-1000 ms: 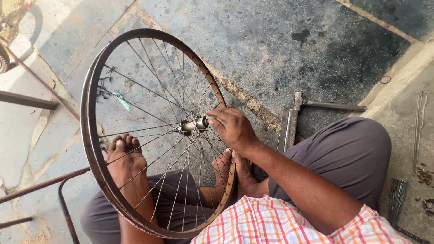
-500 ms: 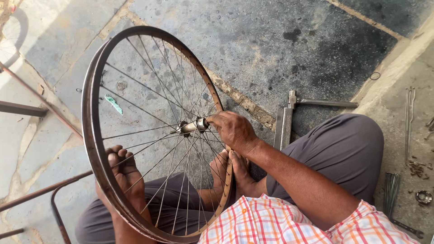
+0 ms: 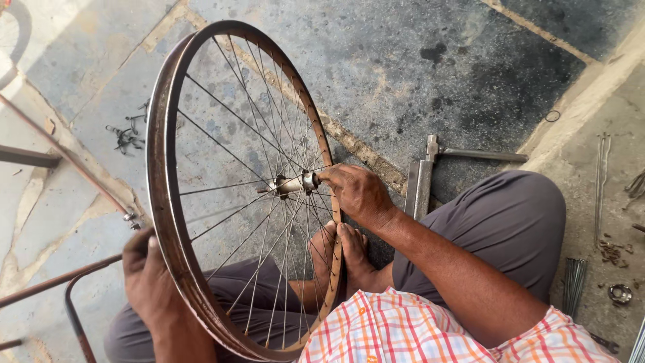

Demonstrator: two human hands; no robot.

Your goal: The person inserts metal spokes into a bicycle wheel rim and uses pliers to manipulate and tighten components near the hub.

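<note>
From my seat at the feed, the biggest thing in view is the rusty brown steel bicycle wheel rim with thin wire spokes (image 3: 163,202), standing nearly upright on its edge over a grey stone floor (image 3: 430,74), its plane running away from me so I look at it almost edge-on from the left. It sits between the person's folded legs in grey trousers (image 3: 510,222), and bare feet (image 3: 339,259) show through the spokes near the bottom of the wheel.

The left hand (image 3: 144,282) is on the near lower part of the rim, fingers wrapped over the outer edge and closed on it, steadying the wheel. The right hand (image 3: 359,195) is on the far side of the wheel, at its centre.

The relation that matters: the small silver metal hub with its axle (image 3: 292,183) lies with its long axis roughly level, crossing the plane of the wheel, and its right end points straight into the right hand's fingertips. Those fingers are pinched together on the axle end, so the right hand is the one at the hub; the left is well apart from it, out at the rim.

Behind the right wrist lies a grey metal bar tool (image 3: 420,185) on the floor, and a bundle of loose spokes (image 3: 574,286) lies beside the right knee.
</note>
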